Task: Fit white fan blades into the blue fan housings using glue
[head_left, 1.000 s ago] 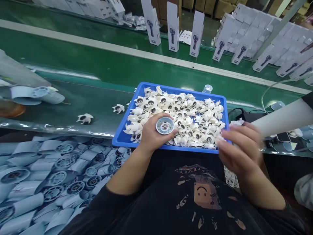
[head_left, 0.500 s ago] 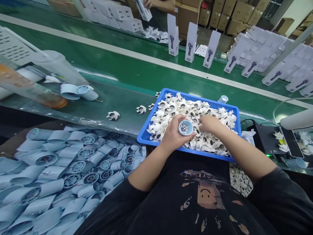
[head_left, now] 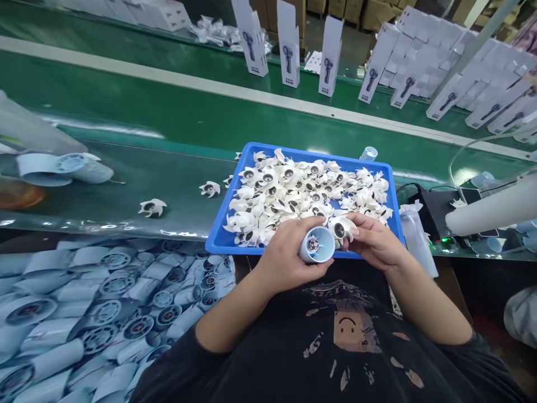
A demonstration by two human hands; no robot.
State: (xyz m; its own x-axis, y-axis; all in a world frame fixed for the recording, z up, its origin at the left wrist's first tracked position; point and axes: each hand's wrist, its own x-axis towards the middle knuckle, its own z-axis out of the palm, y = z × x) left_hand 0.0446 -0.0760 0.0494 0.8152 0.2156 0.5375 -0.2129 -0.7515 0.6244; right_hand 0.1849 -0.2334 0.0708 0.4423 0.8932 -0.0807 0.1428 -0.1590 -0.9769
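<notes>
My left hand (head_left: 285,252) is wrapped round a light blue fan housing (head_left: 318,244), its open end facing up with a motor and thin shaft inside. Pinched in my right hand (head_left: 375,238) is a white fan impeller (head_left: 340,228) with a dark hub, close to the housing's right rim but outside it. Both hands are over the near edge of a blue tray (head_left: 216,224), which is heaped with white impellers (head_left: 289,184).
Many blue housings (head_left: 100,313) lie piled at the lower left. Loose impellers (head_left: 152,207) rest on the green bench (head_left: 184,151) left of the tray. Printed white boxes (head_left: 287,50) stand across the bench. A black device (head_left: 434,210) and a white cylinder (head_left: 490,207) are at right.
My right hand has come out of the heap with a white impeller and moved toward my body. My left hand has drawn the blue housing nearer as well. The camera view has shifted.
</notes>
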